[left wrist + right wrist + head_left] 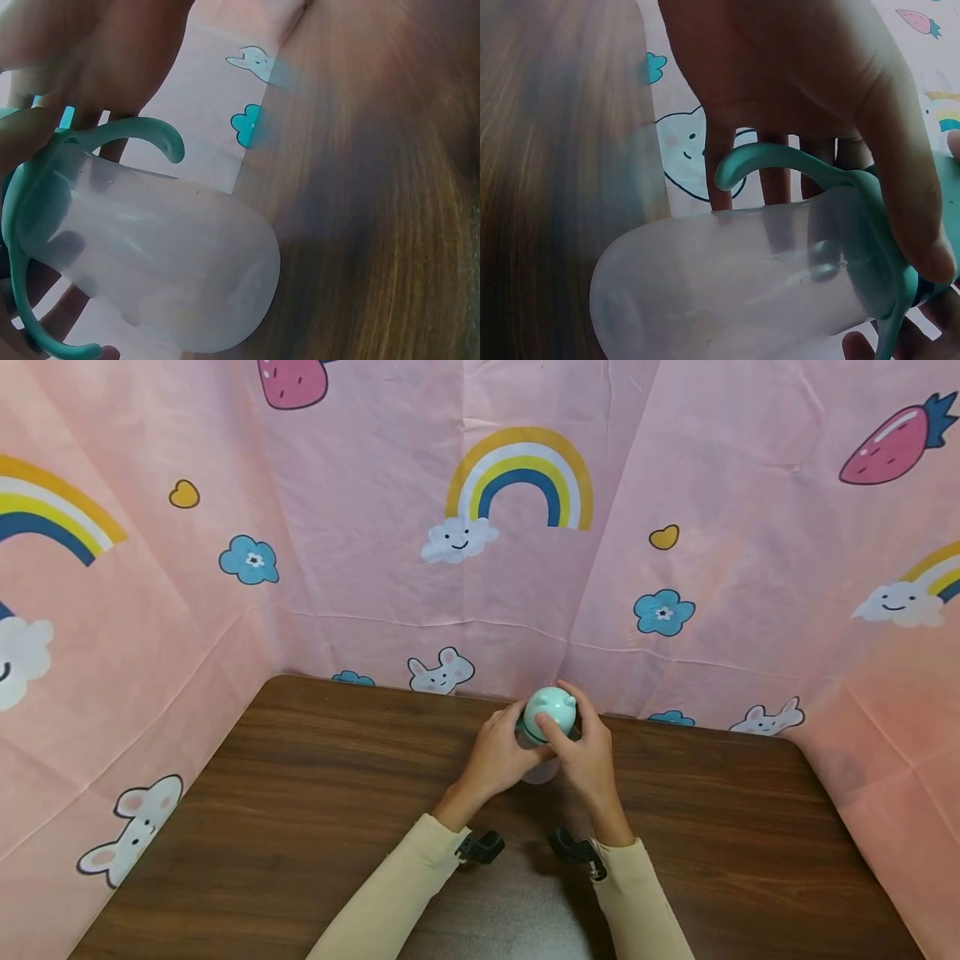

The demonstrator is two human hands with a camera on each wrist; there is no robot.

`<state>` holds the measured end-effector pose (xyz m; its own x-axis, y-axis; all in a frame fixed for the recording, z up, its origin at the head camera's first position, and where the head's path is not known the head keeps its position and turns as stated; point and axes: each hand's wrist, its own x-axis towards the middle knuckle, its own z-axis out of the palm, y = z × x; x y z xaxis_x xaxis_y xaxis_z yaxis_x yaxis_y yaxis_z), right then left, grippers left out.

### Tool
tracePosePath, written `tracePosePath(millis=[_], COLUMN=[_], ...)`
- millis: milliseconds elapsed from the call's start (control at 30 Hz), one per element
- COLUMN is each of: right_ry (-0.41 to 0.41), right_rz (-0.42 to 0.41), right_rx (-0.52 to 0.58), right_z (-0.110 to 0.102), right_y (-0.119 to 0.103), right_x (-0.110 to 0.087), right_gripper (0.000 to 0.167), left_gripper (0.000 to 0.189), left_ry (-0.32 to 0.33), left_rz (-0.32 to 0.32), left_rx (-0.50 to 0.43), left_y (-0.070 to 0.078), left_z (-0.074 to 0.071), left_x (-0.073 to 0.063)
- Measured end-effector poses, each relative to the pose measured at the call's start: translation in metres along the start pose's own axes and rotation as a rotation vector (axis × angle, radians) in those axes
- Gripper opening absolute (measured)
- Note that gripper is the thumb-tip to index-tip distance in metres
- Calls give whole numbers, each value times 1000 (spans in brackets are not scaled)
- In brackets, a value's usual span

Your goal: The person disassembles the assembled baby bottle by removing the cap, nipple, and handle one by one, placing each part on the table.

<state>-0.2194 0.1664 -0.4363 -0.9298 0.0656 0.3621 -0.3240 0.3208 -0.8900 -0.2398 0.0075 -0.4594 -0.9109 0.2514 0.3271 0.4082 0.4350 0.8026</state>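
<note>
Near the far edge of the table [337,793], left hand [501,753] and right hand [588,750] gripped a translucent two-handled baby bottle [720,277], contents indistinct.

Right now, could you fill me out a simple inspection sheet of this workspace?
Surface: dark wood-grain table.
Job's things: translucent bottle with curved teal handles and a mint cap with small ear-like bumps; I cannot tell whether its base touches the table.
Clutter: nothing seen.
Hands: left hand and right hand both grip the bottle near its top; the right thumb lies against the cap.
Cables: nothing seen.
Surroundings: pink cloth printed with rainbows, strawberries and flowers, behind the table and along both sides.
</note>
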Motion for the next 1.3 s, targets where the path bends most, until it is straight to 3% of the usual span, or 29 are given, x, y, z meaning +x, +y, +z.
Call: tracePosePath(millis=[733,1300], right_ry=[-59,-8], right_rz=[-78,-105], right_rx=[-82,-109], right_z=[7,13], right_y=[4,4], right_x=[2,1], right_gripper=[51,49], left_gripper=[74,68], left_ry=[39,66], left_rz=[18,33], left_rx=[1,-5], left_y=[0,0], left_z=[2,4], left_x=[-1,0])
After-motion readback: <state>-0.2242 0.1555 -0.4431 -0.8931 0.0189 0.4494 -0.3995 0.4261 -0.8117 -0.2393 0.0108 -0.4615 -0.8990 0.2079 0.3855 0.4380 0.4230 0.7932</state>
